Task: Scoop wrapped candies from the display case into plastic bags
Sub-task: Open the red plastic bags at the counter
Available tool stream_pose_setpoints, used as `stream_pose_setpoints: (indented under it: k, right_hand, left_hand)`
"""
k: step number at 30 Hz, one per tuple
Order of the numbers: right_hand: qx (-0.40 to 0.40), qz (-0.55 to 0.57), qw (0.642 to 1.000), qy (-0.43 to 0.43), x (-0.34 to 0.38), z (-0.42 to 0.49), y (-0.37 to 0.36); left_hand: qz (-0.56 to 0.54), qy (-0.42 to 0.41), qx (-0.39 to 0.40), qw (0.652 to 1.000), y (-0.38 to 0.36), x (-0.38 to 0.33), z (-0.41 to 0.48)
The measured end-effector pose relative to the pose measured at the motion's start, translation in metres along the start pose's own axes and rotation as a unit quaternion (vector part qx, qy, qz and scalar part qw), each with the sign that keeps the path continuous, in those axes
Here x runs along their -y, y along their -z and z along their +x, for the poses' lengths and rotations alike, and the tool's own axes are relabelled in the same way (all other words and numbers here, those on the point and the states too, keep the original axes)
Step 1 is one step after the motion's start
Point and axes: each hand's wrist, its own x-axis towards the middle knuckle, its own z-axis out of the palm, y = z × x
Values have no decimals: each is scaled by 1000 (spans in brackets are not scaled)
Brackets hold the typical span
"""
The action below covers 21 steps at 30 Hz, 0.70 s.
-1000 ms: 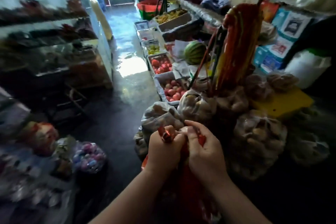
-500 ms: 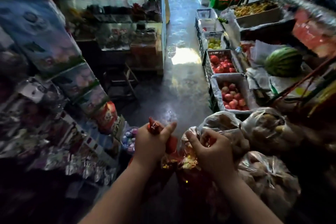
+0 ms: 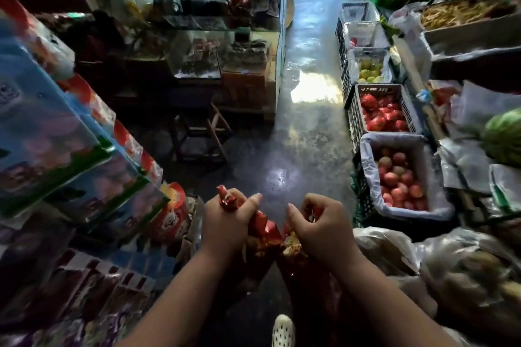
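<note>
My left hand (image 3: 228, 224) grips the twisted top of the red plastic bag (image 3: 266, 229) — my right hand (image 3: 321, 229) pinches its other edge. The print on the blue boxes (image 3: 56, 132) is too blurred to read.

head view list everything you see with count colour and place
red bag: one, shiny red, between both hands, bottom centre
fruit crates: three filled, green, red and pink fruit, right of aisle
watermelon: one, striped green, right edge
glass display case: one, clear, top centre
stool: one, dark, before the case
boxes: several, blue, stacked left
clear bags: several, lower right
shoe: one, white, bottom edge
left hand: grips bag's top
right hand: grips bag's edge
</note>
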Motion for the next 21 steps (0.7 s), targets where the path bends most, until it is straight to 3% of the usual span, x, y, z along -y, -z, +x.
stream_pose_setpoints:
  k: [7,21]
  right_hand:
    - [-13,16,1000,10,0,124,-4]
    - [-72,11,997,8,-9,344,-16]
  left_hand:
    - [-20,-28,-72,997,-9,-30,124]
    - [-94,-18,-19,995,-83,-68,346]
